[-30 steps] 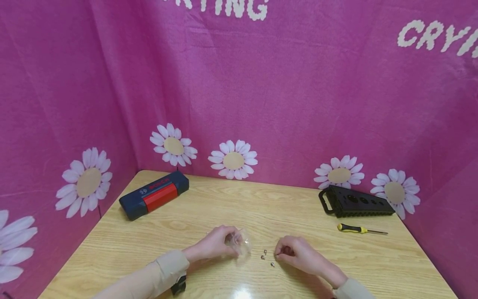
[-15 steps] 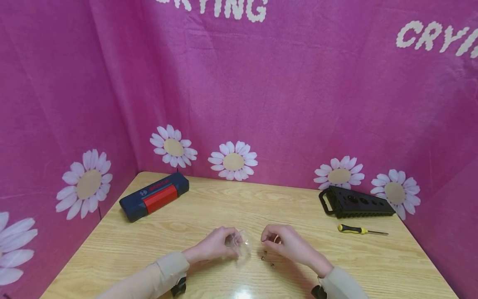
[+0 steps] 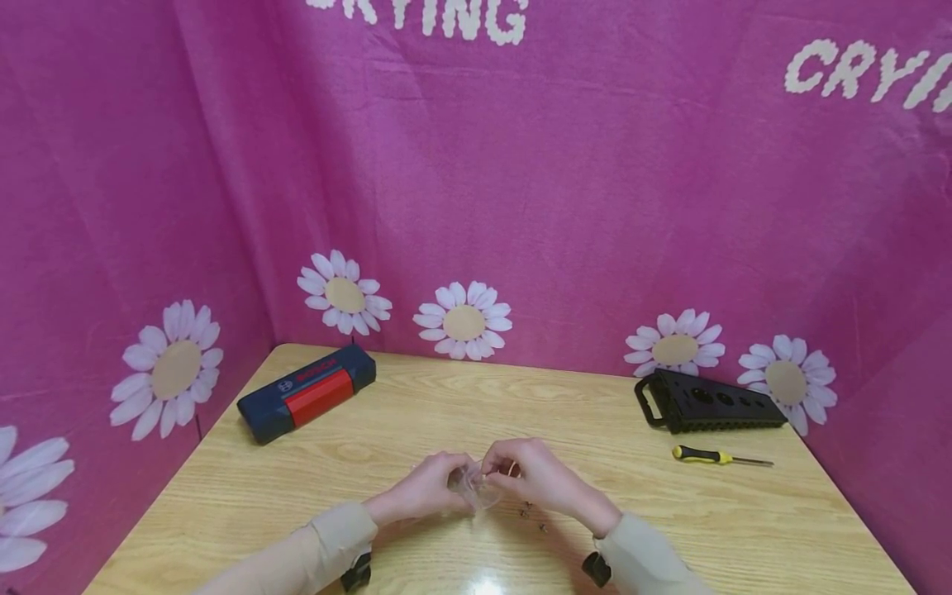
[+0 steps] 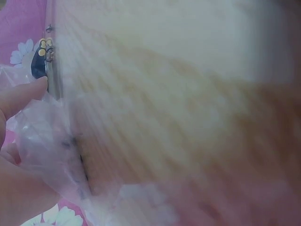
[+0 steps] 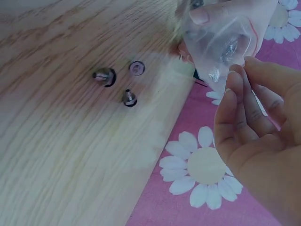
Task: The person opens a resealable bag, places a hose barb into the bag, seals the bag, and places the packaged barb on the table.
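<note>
My left hand [image 3: 435,487] grips a clear plastic zip bag [image 3: 476,489] near the middle of the table. The right wrist view shows shiny small metal pieces [image 5: 229,48] inside the bag and a red line along its mouth. My right hand [image 3: 531,475] is at the bag's mouth, thumb and fingertips pinched together. They appear to hold a small screw, which the fingers hide. Several short metal screws [image 5: 104,76] stand or lie on the wood, beside and below the right hand. Seen from the left wrist, the bag [image 4: 42,136] covers much of the view.
A dark blue and red Bosch case [image 3: 308,392] lies at the back left. At the back right sits a black holder with a handle [image 3: 714,402], with a yellow and black screwdriver [image 3: 717,456] in front of it. Pink flowered cloth [image 3: 565,207] hangs behind the table.
My right hand has moved left from beside the loose screws to the bag's mouth, its fingertips staying pinched. The left hand and bag have hardly moved.
</note>
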`<action>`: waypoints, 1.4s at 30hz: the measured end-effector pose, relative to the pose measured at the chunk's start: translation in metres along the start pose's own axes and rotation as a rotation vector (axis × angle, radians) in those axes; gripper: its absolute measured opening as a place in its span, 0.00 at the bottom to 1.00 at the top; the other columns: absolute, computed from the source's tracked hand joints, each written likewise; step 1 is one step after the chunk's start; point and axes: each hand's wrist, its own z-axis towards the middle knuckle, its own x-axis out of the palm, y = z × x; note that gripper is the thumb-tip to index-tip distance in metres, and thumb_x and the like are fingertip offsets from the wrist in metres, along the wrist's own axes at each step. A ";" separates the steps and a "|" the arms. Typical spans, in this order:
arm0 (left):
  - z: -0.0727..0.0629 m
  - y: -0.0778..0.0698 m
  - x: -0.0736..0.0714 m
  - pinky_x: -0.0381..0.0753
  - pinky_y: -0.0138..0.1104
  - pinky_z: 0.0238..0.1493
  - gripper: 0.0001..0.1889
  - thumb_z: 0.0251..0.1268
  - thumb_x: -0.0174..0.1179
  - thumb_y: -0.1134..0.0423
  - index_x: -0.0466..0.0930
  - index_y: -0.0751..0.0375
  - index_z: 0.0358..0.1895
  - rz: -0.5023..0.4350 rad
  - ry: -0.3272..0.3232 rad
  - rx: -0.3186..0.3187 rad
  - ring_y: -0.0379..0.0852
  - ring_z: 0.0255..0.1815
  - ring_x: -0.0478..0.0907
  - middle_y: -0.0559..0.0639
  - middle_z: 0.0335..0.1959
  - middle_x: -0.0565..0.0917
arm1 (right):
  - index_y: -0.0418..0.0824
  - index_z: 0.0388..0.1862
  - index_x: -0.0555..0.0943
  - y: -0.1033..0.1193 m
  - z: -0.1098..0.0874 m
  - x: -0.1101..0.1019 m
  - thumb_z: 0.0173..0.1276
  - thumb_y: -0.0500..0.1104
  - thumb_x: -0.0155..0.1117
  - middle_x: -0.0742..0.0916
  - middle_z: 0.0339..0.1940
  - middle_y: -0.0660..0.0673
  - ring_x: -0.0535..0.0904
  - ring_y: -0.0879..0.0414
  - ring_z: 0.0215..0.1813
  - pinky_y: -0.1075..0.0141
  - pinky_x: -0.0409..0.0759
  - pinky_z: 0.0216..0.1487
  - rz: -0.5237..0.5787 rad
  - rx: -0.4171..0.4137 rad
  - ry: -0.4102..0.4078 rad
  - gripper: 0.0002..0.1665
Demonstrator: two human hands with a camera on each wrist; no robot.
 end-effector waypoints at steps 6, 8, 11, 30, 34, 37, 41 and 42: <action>0.000 -0.001 -0.001 0.71 0.29 0.47 0.16 0.50 0.74 0.66 0.82 0.56 0.42 -0.019 0.004 -0.002 0.37 0.41 0.73 0.43 0.39 0.83 | 0.41 0.35 0.83 0.000 -0.002 -0.003 0.66 0.34 0.65 0.87 0.31 0.49 0.77 0.69 0.33 0.74 0.79 0.35 -0.008 -0.003 -0.027 0.03; 0.000 -0.001 -0.001 0.71 0.28 0.45 0.15 0.50 0.74 0.67 0.81 0.58 0.41 -0.020 0.001 0.014 0.36 0.39 0.73 0.44 0.37 0.83 | 0.41 0.35 0.83 -0.002 -0.004 -0.005 0.65 0.33 0.66 0.87 0.30 0.49 0.77 0.70 0.33 0.74 0.79 0.35 -0.019 -0.008 -0.044 0.03; 0.000 -0.002 0.000 0.71 0.27 0.42 0.15 0.49 0.75 0.68 0.80 0.59 0.40 -0.004 -0.013 0.042 0.35 0.37 0.73 0.45 0.36 0.83 | 0.41 0.34 0.83 -0.007 -0.008 -0.008 0.65 0.33 0.66 0.87 0.29 0.49 0.76 0.71 0.32 0.74 0.78 0.34 -0.026 -0.001 -0.059 0.03; 0.000 -0.002 0.003 0.71 0.27 0.41 0.15 0.46 0.76 0.68 0.81 0.60 0.38 0.001 -0.022 0.038 0.35 0.35 0.73 0.45 0.35 0.83 | 0.38 0.34 0.83 -0.045 -0.042 -0.010 0.59 0.31 0.70 0.88 0.30 0.46 0.78 0.70 0.32 0.73 0.80 0.35 0.044 0.062 0.061 0.05; 0.000 -0.002 0.003 0.71 0.27 0.40 0.15 0.46 0.76 0.68 0.81 0.60 0.38 0.008 -0.026 0.046 0.35 0.34 0.72 0.44 0.34 0.83 | 0.38 0.34 0.85 -0.047 -0.043 -0.007 0.59 0.30 0.70 0.89 0.31 0.44 0.79 0.70 0.33 0.73 0.81 0.35 0.015 0.036 0.069 0.06; 0.000 -0.002 0.003 0.71 0.26 0.41 0.15 0.46 0.76 0.67 0.80 0.60 0.38 0.010 -0.026 0.051 0.34 0.34 0.72 0.44 0.34 0.83 | 0.39 0.34 0.86 -0.048 -0.043 -0.006 0.60 0.30 0.70 0.89 0.31 0.45 0.78 0.71 0.34 0.73 0.80 0.36 -0.027 0.028 0.071 0.06; 0.000 -0.002 0.003 0.71 0.26 0.41 0.15 0.46 0.76 0.67 0.81 0.60 0.38 0.007 -0.023 0.048 0.34 0.35 0.73 0.44 0.34 0.83 | 0.40 0.33 0.86 -0.049 -0.044 -0.005 0.60 0.31 0.70 0.88 0.31 0.46 0.75 0.73 0.34 0.73 0.80 0.35 -0.056 0.012 0.069 0.05; 0.000 -0.002 0.004 0.70 0.26 0.41 0.15 0.46 0.76 0.67 0.81 0.60 0.38 0.008 -0.024 0.047 0.34 0.35 0.73 0.44 0.34 0.83 | 0.40 0.33 0.86 -0.049 -0.044 -0.005 0.60 0.32 0.71 0.88 0.31 0.47 0.75 0.73 0.33 0.73 0.79 0.35 -0.062 0.007 0.066 0.05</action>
